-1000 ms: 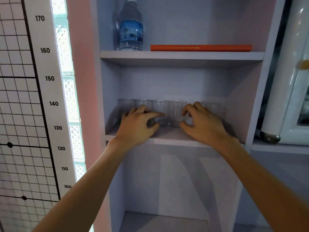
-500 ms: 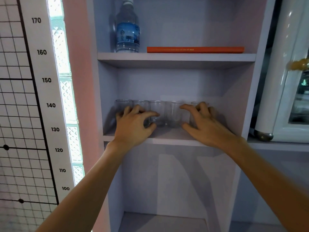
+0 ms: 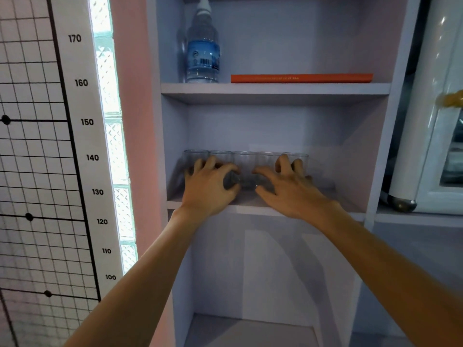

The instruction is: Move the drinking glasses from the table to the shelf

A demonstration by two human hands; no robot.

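Several clear drinking glasses (image 3: 244, 159) stand side by side in a row on the middle shelf (image 3: 248, 205) of a pale cabinet. My left hand (image 3: 210, 189) is curled against the left glasses, thumb and forefinger cupping the base of one. At the right end of the row, my right hand (image 3: 288, 191) has its fingers spread over the end glass (image 3: 300, 157) and its thumb in front of the neighbour. Both hands hide the lower parts of the glasses.
On the shelf above stand a water bottle (image 3: 203, 53) and a flat orange book (image 3: 300, 78). A height chart (image 3: 82, 121) hangs on the wall at left. A white glass-door cabinet (image 3: 438, 146) stands at right. The middle shelf's right part is bare.
My right hand has slid the rightmost glass to the left, closing the gap with the row. My left hand has stayed on the left glasses.
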